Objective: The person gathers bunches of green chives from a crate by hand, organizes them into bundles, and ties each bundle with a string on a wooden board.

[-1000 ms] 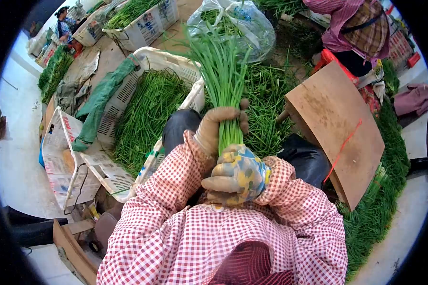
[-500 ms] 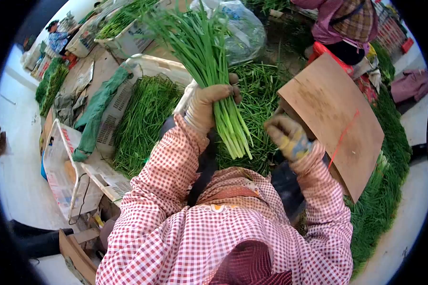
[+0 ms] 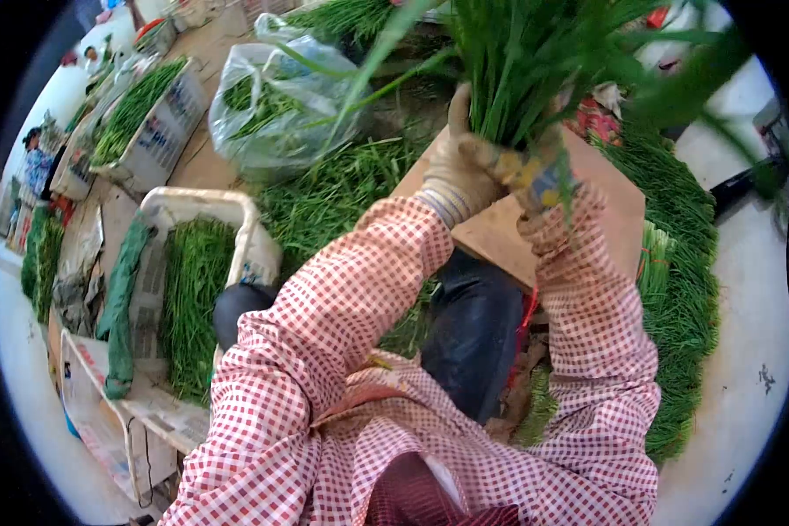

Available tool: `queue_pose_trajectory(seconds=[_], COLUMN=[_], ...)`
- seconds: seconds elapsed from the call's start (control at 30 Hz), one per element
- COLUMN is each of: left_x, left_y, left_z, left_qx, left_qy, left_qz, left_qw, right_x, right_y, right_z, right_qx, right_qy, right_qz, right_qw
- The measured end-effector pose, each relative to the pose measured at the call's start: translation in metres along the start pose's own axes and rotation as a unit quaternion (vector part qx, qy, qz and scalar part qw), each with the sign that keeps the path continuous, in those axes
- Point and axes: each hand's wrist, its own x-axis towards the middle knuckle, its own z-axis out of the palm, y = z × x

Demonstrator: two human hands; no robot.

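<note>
A bunch of garlic chives (image 3: 513, 83) stands upright over the brown board (image 3: 500, 235), its long leaves spreading up past the top of the view. My left hand (image 3: 460, 175), in a pale work glove, is closed round the left side of the bunch. Also gloved, with blue and yellow patches, my right hand (image 3: 530, 171) is closed against its right side, partly hidden by drooping leaves. The lower stem ends are hidden behind my hands. Just left of the board, loose chives (image 3: 324, 210) lie heaped on the ground.
A white crate (image 3: 259, 241) of chives stands at left, a green cloth (image 3: 127, 307) draped on its side. Behind the heap is a clear plastic bag (image 3: 280, 105) of greens. Stacked chives (image 3: 684, 307) line the right side. More filled crates (image 3: 153, 131) and a person (image 3: 37, 167) are farther back.
My left hand has carried the chives rightward from over the loose heap to above the board. My right hand has come up and joined it on the bunch. The view has shifted right.
</note>
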Motion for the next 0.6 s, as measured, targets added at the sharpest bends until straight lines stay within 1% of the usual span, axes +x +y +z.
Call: queue_pose_trajectory(seconds=[0.07,0.1,0.17,0.2,0.3,0.33,0.37,0.4,0.43,0.47,0.5,0.57,0.6], left_x=[0.000,-0.001,0.000,0.000,-0.002,-0.005,-0.010,-0.016,-0.023,-0.030,-0.044,-0.079,-0.096], left_y=[-0.029,-0.041,-0.041,-0.042,-0.007,0.006,0.015,0.020,0.015,0.014,0.016,0.013,0.006], left_z=[0.021,0.029,0.041,0.041,0.007,-0.009,-0.026,-0.041,-0.053,-0.061,-0.065,-0.066,-0.069], left_qx=[0.125,0.162,0.190,0.178,0.059,0.010,-0.025,-0.060,-0.143,-0.224,-0.281,-0.407,-0.458], left_qy=[-0.033,-0.049,-0.072,-0.080,-0.110,-0.112,-0.110,-0.106,-0.086,-0.062,-0.071,-0.028,-0.006], left_qz=[-0.035,-0.046,-0.043,-0.034,-0.029,-0.053,-0.106,-0.161,-0.166,-0.170,-0.183,-0.260,-0.302], left_qw=[0.991,0.985,0.978,0.980,0.992,0.992,0.988,0.979,0.972,0.958,0.939,0.875,0.836], right_x=[0.002,0.001,0.007,0.006,0.007,0.004,-0.001,-0.005,0.003,-0.009,-0.016,-0.023,-0.023], right_y=[0.019,0.031,0.043,0.052,0.049,0.047,0.034,-0.003,0.019,0.008,0.009,0.030,0.057], right_z=[-0.034,-0.048,-0.064,-0.069,-0.066,-0.063,-0.054,-0.029,-0.034,-0.009,0.012,0.040,0.047], right_qx=[0.041,0.062,0.105,0.124,0.170,0.177,0.164,0.050,0.068,0.102,0.115,0.133,-0.128], right_qy=[0.030,0.045,0.058,0.060,0.029,0.014,-0.003,0.015,-0.017,-0.007,-0.012,-0.022,-0.060], right_qz=[0.045,0.060,0.077,0.087,0.103,0.120,0.156,0.301,0.361,0.340,0.352,0.368,0.290], right_qw=[0.998,0.995,0.990,0.987,0.980,0.977,0.974,0.952,0.930,0.935,0.929,0.920,0.946])
